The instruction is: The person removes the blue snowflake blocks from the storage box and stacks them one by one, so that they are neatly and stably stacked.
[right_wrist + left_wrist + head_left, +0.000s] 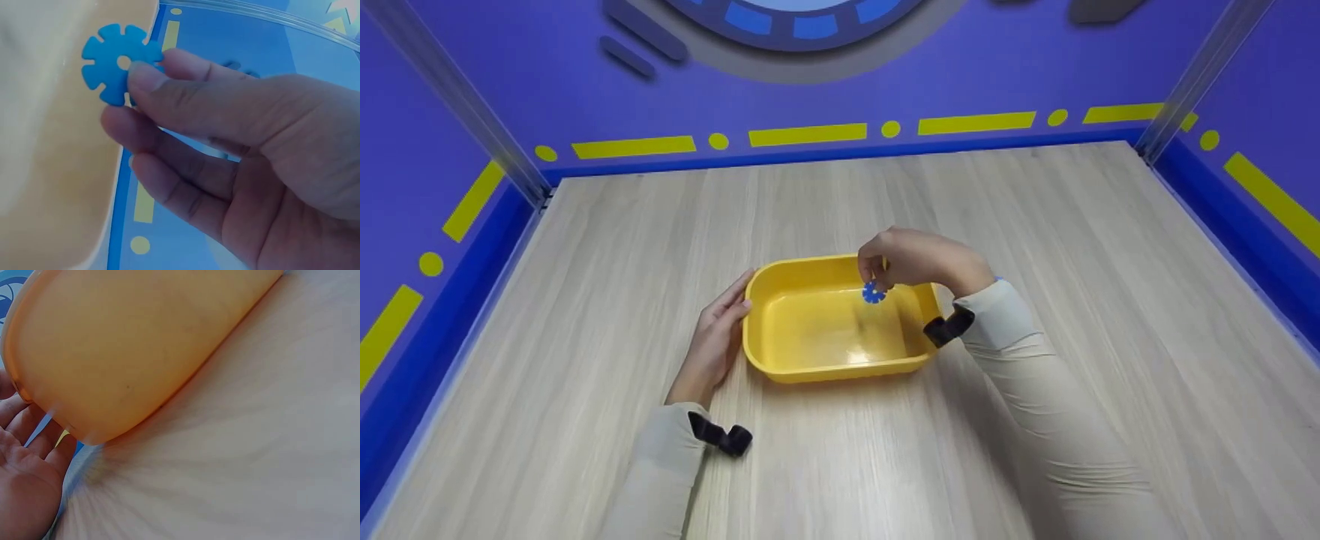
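A yellow plastic tub (840, 373) sits on the table in the head view. My left hand (720, 330) holds its left end, thumb at the rim and fingers along the outer wall. In the left wrist view the tub's side (124, 354) fills the upper left, with the left hand (28, 467) against it. My right hand (911, 259) is over the tub's far right part. Between thumb and fingertips it pinches a blue notched snowflake disc (874, 292), which has a small centre hole. The right wrist view shows the disc (109, 62) close up, held by the right hand (208, 129).
The tub stands on a pale wood-grain table (622, 240). Blue panels with yellow markings enclose its back and sides, including the back wall (810, 105). Black wrist cameras stick out from both sleeves, the right camera (949, 326) near the tub's right rim.
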A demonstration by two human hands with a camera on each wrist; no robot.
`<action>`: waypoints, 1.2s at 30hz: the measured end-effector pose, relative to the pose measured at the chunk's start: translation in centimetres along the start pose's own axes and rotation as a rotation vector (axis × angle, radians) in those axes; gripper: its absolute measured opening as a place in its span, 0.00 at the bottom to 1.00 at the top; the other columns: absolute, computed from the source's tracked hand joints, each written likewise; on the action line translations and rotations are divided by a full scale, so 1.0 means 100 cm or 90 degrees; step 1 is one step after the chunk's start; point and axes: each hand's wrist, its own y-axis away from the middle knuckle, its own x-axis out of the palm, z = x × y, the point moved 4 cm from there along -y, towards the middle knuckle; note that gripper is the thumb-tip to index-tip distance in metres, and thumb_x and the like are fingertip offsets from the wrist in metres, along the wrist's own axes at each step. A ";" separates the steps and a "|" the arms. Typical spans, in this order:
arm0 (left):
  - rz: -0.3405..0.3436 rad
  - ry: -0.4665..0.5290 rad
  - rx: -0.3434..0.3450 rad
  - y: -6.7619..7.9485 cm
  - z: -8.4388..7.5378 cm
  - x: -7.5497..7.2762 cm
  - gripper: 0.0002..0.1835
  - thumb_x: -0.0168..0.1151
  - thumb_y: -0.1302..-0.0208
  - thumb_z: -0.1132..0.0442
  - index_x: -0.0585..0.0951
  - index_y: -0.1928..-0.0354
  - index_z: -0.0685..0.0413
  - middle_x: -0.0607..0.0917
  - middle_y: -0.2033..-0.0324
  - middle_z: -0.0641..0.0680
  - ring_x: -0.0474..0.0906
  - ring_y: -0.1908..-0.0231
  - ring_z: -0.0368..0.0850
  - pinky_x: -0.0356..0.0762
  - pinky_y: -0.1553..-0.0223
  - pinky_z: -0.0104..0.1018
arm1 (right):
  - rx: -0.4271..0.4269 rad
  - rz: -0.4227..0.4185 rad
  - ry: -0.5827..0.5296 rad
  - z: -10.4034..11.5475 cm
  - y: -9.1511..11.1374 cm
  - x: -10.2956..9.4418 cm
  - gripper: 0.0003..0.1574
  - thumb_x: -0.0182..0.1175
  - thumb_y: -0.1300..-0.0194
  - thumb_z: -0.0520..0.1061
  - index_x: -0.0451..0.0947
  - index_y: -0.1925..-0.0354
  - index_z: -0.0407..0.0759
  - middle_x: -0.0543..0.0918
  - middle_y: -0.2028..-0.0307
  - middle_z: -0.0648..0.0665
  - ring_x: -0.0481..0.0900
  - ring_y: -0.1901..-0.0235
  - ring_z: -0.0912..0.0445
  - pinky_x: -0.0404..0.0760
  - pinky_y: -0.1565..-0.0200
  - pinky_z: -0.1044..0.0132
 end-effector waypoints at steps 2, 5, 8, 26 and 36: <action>0.001 0.005 -0.001 0.000 0.000 0.000 0.27 0.47 0.29 0.67 0.62 0.28 0.55 0.61 0.28 0.50 0.56 0.28 0.41 0.60 0.30 0.35 | 0.000 -0.008 -0.005 -0.002 0.003 -0.003 0.04 0.65 0.41 0.35 0.81 0.66 0.42 0.84 0.68 0.46 0.76 0.69 0.53 0.79 0.64 0.65; 0.003 0.007 0.000 0.000 -0.001 0.000 0.28 0.47 0.29 0.67 0.62 0.28 0.56 0.61 0.27 0.51 0.56 0.28 0.42 0.60 0.30 0.35 | -0.001 -0.019 -0.015 -0.006 0.009 -0.007 0.04 0.65 0.41 0.36 0.81 0.65 0.42 0.84 0.67 0.47 0.77 0.67 0.53 0.81 0.61 0.64; 0.003 0.005 0.002 0.000 -0.001 -0.001 0.28 0.47 0.29 0.67 0.61 0.28 0.56 0.60 0.27 0.51 0.56 0.28 0.43 0.60 0.30 0.35 | -0.013 -0.037 -0.027 -0.011 0.014 -0.010 0.04 0.65 0.41 0.35 0.81 0.65 0.41 0.85 0.66 0.46 0.79 0.66 0.52 0.83 0.59 0.61; -0.009 0.014 0.000 -0.002 0.002 -0.001 0.28 0.47 0.30 0.68 0.61 0.28 0.58 0.60 0.27 0.53 0.55 0.28 0.44 0.60 0.30 0.37 | -0.005 -0.148 -0.063 -0.055 0.053 -0.017 0.07 0.59 0.36 0.34 0.82 0.62 0.41 0.86 0.63 0.44 0.82 0.65 0.53 0.85 0.57 0.59; -0.012 0.002 -0.008 -0.001 0.001 0.000 0.28 0.47 0.30 0.68 0.62 0.29 0.57 0.61 0.28 0.52 0.58 0.29 0.45 0.68 0.35 0.32 | 0.034 -0.208 -0.106 -0.082 0.075 -0.013 0.06 0.60 0.37 0.34 0.82 0.62 0.41 0.85 0.65 0.44 0.83 0.65 0.53 0.86 0.59 0.61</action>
